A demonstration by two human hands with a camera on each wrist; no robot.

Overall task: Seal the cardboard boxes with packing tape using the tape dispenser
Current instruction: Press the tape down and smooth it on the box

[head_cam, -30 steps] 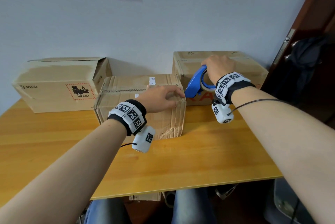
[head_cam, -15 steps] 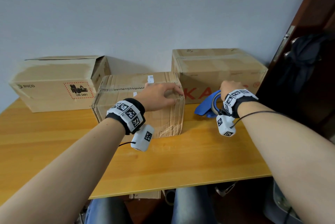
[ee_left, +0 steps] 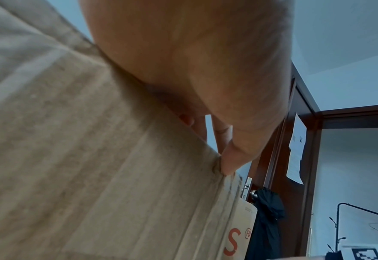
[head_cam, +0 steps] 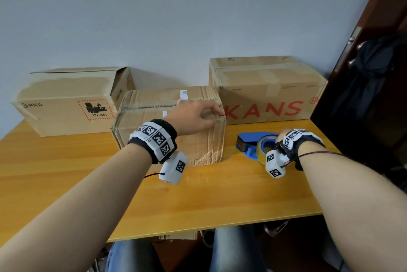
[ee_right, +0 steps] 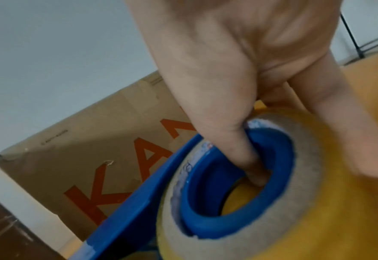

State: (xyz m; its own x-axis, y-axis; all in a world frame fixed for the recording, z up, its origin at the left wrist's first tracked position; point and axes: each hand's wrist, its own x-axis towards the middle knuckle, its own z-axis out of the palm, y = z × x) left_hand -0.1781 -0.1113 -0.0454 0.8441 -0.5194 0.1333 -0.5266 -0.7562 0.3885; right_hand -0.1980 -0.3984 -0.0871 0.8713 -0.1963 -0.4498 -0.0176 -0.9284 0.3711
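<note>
A worn middle cardboard box (head_cam: 154, 117) (ee_left: 94, 158) stands on the wooden table (head_cam: 220, 194). My left hand (head_cam: 196, 115) lies on its top right front corner, fingers arched over the top and the thumb (ee_left: 228, 158) against the corner edge. The blue tape dispenser (head_cam: 251, 139) (ee_right: 125, 219) with its clear tape roll (head_cam: 263, 150) (ee_right: 272, 219) sits on the table to the right of that box. My right hand (head_cam: 282, 137) (ee_right: 228, 52) grips it, one finger inside the blue core and the others outside the roll.
A taped box printed KANS (head_cam: 264, 86) (ee_right: 83, 158) stands at the back right. A PICO box (head_cam: 66, 100) with a raised end flap stands at the back left. A dark door with a black bag (head_cam: 370, 78) is beyond the table's right edge.
My right hand has brought the tape dispenser down from the top of the KANS box onto the table in front of it. The left hand has stayed on the middle box.
</note>
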